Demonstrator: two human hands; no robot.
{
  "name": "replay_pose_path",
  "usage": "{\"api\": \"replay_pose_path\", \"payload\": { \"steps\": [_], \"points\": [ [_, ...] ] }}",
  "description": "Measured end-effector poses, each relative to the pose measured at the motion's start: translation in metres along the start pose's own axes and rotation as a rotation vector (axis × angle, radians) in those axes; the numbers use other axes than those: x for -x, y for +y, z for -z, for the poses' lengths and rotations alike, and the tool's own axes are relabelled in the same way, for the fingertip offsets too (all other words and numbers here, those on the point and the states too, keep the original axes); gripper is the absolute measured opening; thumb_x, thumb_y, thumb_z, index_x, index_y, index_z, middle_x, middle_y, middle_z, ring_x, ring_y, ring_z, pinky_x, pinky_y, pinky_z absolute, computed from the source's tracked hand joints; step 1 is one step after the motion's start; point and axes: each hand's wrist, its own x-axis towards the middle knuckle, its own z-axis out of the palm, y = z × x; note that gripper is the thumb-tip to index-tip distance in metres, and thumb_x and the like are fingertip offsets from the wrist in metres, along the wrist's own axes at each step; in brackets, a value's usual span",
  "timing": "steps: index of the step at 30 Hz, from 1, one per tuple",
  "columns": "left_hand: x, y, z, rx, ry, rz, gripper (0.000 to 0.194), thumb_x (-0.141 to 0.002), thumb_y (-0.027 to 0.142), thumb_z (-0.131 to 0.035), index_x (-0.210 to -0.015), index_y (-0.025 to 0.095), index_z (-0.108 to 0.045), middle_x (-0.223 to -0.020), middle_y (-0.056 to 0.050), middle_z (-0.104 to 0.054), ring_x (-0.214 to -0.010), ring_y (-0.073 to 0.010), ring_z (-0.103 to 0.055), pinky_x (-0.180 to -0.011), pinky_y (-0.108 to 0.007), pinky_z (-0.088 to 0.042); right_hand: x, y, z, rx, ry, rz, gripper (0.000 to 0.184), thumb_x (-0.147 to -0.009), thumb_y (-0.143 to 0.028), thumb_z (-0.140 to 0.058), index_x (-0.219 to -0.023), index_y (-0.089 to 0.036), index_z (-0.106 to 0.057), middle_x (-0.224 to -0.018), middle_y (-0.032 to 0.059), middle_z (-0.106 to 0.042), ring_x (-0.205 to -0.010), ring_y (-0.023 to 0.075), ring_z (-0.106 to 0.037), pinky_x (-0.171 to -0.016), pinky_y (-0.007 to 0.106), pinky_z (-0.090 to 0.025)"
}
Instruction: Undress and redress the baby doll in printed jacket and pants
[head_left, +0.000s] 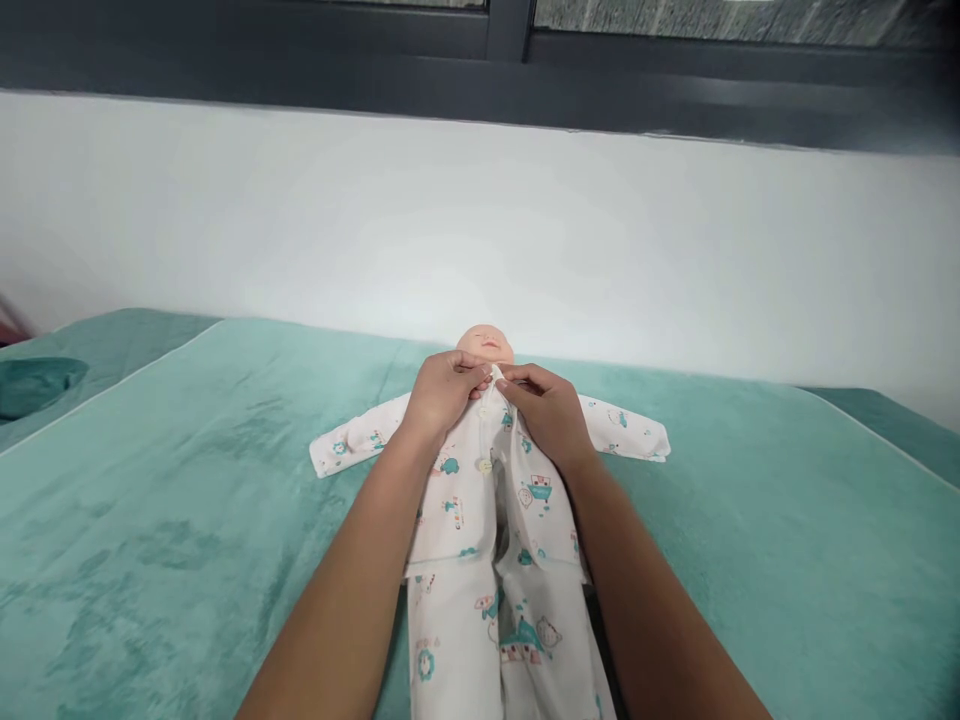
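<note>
The shirt [450,500] is pinched at the neck between the fingertips of the left hand [444,390] and the right hand [547,412], which are held close together just below the head of the doll [485,342]. The doll is laid face up on the green sheet [187,520], the sleeves [630,432] spread to both sides. The trousers [456,650] are overlapped by the shirt's hem

A green plush cover [202,500] bears a doll [485,345] lying on its back in a white printed outfit [459,500].
</note>
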Motion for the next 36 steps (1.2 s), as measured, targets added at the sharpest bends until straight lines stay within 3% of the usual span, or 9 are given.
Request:
{"api": "replay_pose_path", "payload": {
  "steps": [11, 17, 25, 36],
  "points": [
    [-0.002, 0.001, 0.004, -0.169, -0.086, -0.018, 0.017, -0.073, 0.029, -0.067, -0.065, 0.016, -0.062, -0.06, 0.001, -0.058, -0.056, -0.0102, -0.05, -0.058, -0.024, -0.04, 0.001, -0.007, 0.0, 0.017, -0.067, 0.097, 0.009, -0.076, -0.025, -0.064, -0.075, -0.025, -0.073, -0.097, 0.0001, -0.071, -0.096, 0.0195, -0.063, -0.09, 0.033, -0.045],
    [-0.003, 0.0, 0.002, -0.21, -0.031, 0.004, 0.006, -0.068, 0.02, -0.066, -0.07, 0.016, -0.062, -0.064, -0.001, -0.063, -0.06, -0.0125, -0.056, -0.057, -0.025, -0.042, 0.0, -0.007, 0.006, 0.007, -0.176, 0.043, 0.01, -0.078, -0.029, -0.065, -0.079, -0.026, -0.075, -0.104, 0.0013, -0.068, -0.102, 0.0191, -0.062, -0.097, 0.036, -0.044],
    [-0.007, -0.008, 0.002, -0.121, -0.027, -0.046, 0.013, -0.069, 0.01, -0.056, -0.079, 0.015, -0.063, -0.06, 0.001, -0.06, -0.053, -0.0092, -0.051, -0.053, -0.022, -0.04, -0.002, -0.004, 0.007, -0.012, -0.18, -0.003, 0.012, -0.076, -0.033, -0.068, -0.082, -0.026, -0.076, -0.108, 0.0023, -0.067, -0.105, 0.02, -0.061, -0.1, 0.037, -0.043],
    [-0.007, -0.011, 0.005, 0.169, 0.005, 0.057, 0.019, -0.061, 0.016, -0.068, -0.079, 0.017, -0.062, -0.058, 0.004, -0.056, -0.048, -0.0065, -0.044, -0.05, -0.021, -0.034, -0.003, -0.003, 0.006, -0.005, -0.17, 0.012, 0.013, -0.077, -0.033, -0.067, -0.083, -0.026, -0.075, -0.108, 0.0021, -0.067, -0.107, 0.0202, -0.061, -0.1, 0.037, -0.042]
  ]
}}
